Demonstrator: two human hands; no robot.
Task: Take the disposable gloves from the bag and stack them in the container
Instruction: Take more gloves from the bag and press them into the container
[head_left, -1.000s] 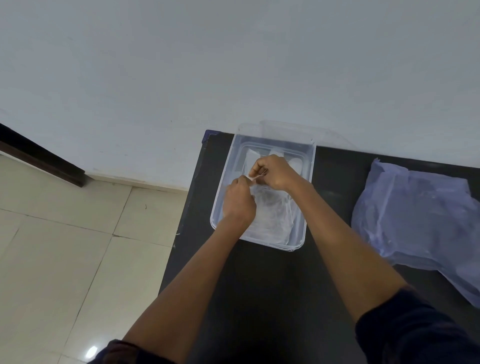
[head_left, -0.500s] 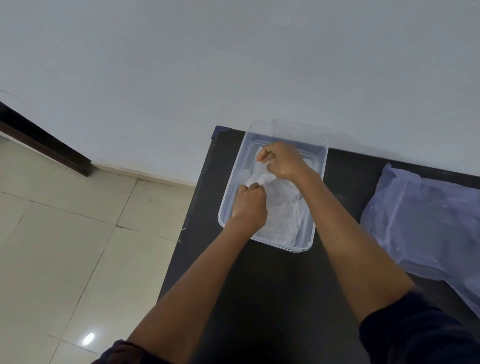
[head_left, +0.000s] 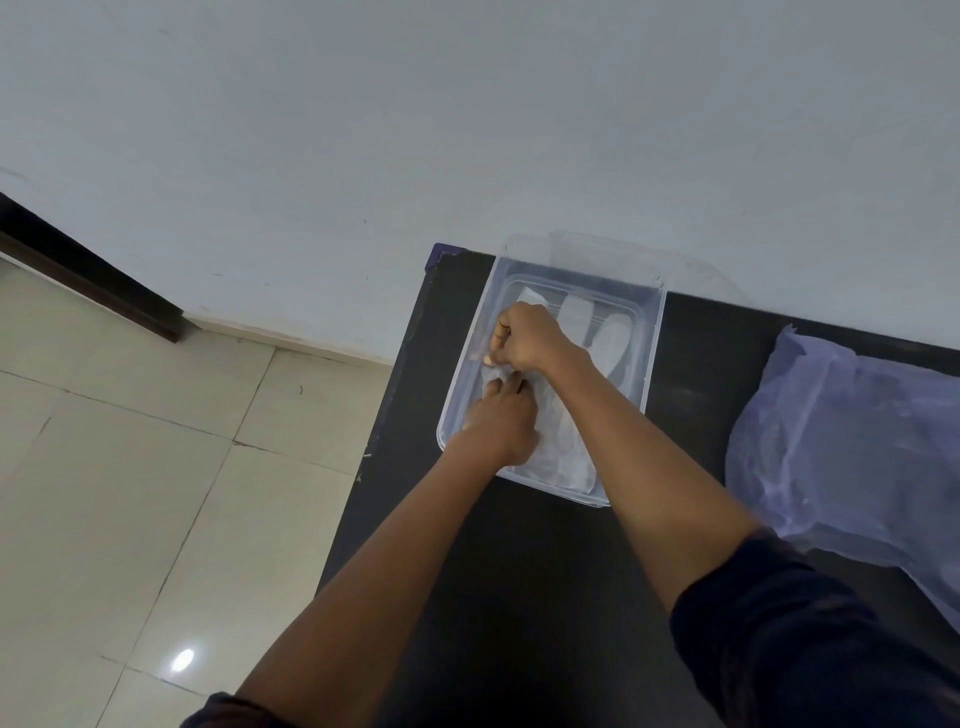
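**Glove goes down into the container**

Both hands now sit low inside the container (head_left: 655, 332), where a second ago they held the glove (head_left: 563, 457) up near its rim. The right hand (head_left: 527, 338) has moved toward the left wall and is curled closed, thumb and fingers pinching a fold of the thin film. The left hand (head_left: 501, 421) is just below it, fingers bent down onto the same glove; whether it grips or only presses, I cannot tell. The glove lies spread along the container floor toward the near edge, on top of pale gloves whose fingers show at the far end. It looks like a placement being smoothed flat, so this piece is nearly stacked. The bag (head_left: 852, 447) lies well apart on the table (head_left: 519, 597), to the right, still bulky, so more gloves probably remain.
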